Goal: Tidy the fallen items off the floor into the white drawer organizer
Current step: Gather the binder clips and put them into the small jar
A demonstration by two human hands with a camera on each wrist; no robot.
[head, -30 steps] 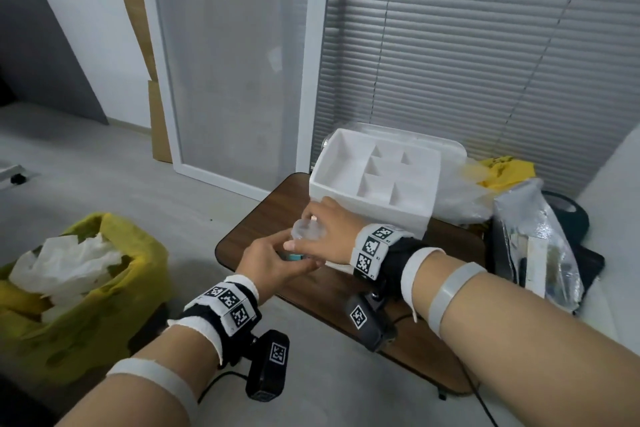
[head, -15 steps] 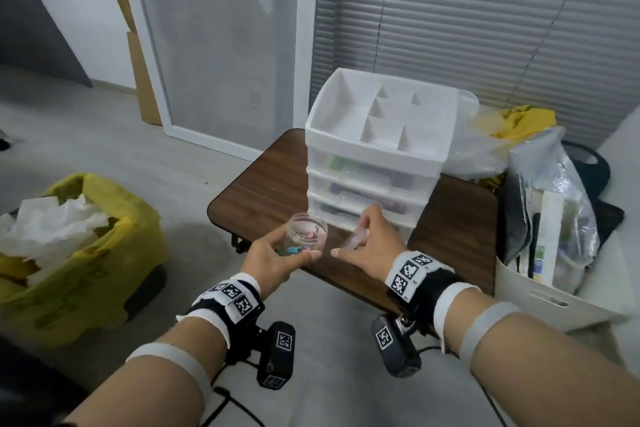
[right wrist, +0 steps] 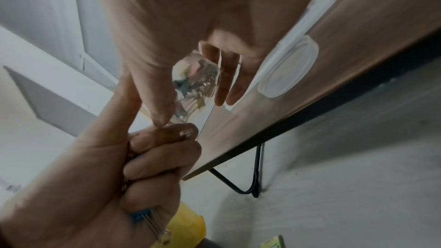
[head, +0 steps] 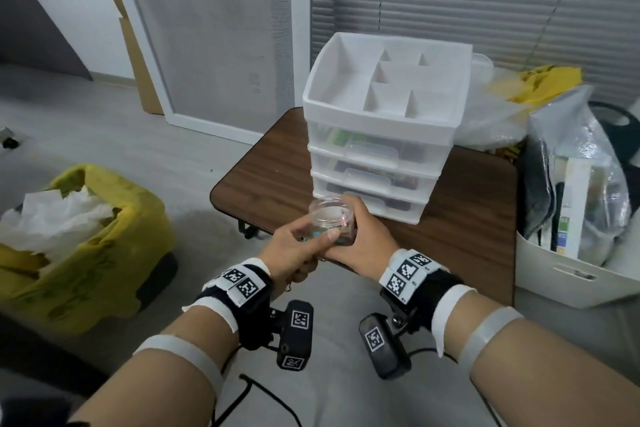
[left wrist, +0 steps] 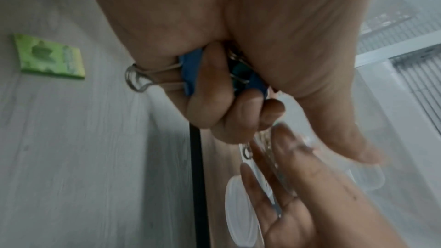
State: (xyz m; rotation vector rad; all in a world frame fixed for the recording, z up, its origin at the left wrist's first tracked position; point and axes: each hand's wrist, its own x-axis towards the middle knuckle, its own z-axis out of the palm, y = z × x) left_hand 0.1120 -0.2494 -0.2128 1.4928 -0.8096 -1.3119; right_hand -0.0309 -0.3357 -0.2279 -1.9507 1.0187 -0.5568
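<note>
White drawer organizer (head: 381, 135) sits on the brown wood-grain table (head: 263, 180), straight ahead of both my hands and above them; open top tray with dividers, three translucent drawers under it, smooth rigid plastic. Clear round jar (head: 330, 218) is between the hands, mouth up, axis near vertical, small clips visible inside. Right hand (head: 363, 239) is nearer the organizer, fingers curled round the jar's far side. Left hand (head: 294, 253) has thumb pressed on the jar's near side, other fingers curled tight on blue binder clips (left wrist: 190, 73) with wire handles sticking out. I'd judge clips go into the jar first. Jar lid (right wrist: 286, 69), a flat frosted disc, lies on the table just beside. Green sticky-note pad (left wrist: 50, 57) still on the floor.
</note>
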